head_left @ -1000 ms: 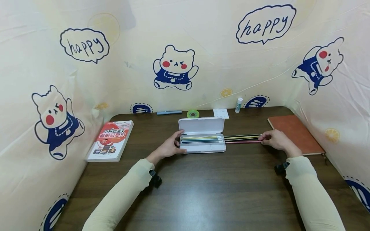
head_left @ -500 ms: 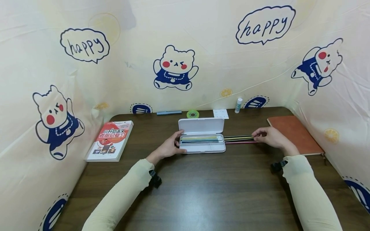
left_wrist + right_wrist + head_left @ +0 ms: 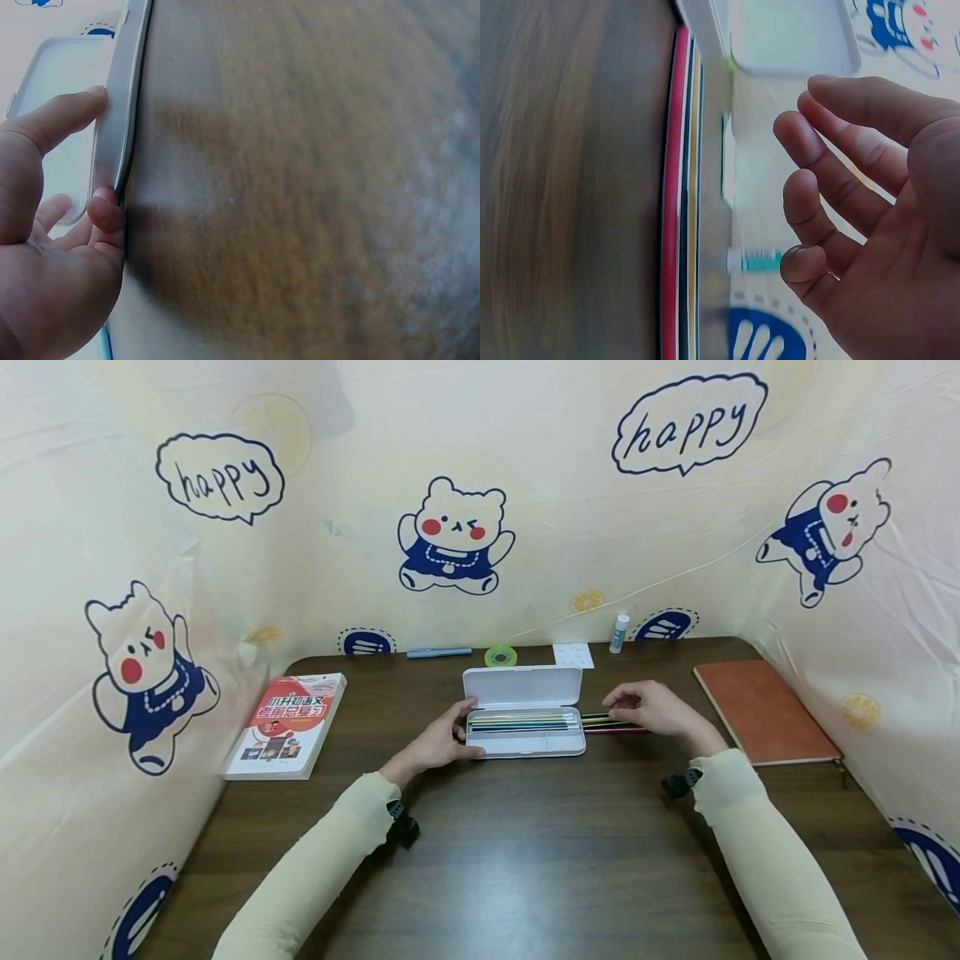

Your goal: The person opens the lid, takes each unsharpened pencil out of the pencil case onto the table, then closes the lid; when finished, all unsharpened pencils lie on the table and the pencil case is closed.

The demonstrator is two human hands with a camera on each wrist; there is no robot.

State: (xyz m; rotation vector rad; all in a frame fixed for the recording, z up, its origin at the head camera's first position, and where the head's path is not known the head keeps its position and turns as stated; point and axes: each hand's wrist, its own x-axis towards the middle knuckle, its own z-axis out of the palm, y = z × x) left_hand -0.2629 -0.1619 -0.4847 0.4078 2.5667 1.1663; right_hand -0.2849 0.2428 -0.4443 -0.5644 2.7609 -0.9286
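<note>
A white pencil case (image 3: pixel 510 747) lies on the table with its lid (image 3: pixel 522 687) raised. Several pencils (image 3: pixel 517 724) are lined up inside its rear compartment. My left hand (image 3: pixel 435 743) grips the case's left end, the thumb (image 3: pixel 71 112) against its wall. Right of the case, more pencils (image 3: pixel 596 718) lie side by side on the table, partly hidden by my right hand (image 3: pixel 651 706). That hand hovers above them with loosely bent fingers and nothing between them. The right wrist view shows a red pencil (image 3: pixel 675 165) nearest the camera, beside dark and yellow ones.
A book (image 3: pixel 288 727) lies at the left, a brown notebook (image 3: pixel 768 710) at the right. Along the back edge are a blue pen (image 3: pixel 438 652), green tape roll (image 3: pixel 500 656), white paper (image 3: pixel 573 655) and glue stick (image 3: pixel 619 633). A patterned cloth surrounds the table.
My right hand has moved left along the loose pencils, from their far right ends toward the case. The left hand and the case have stayed in place.
</note>
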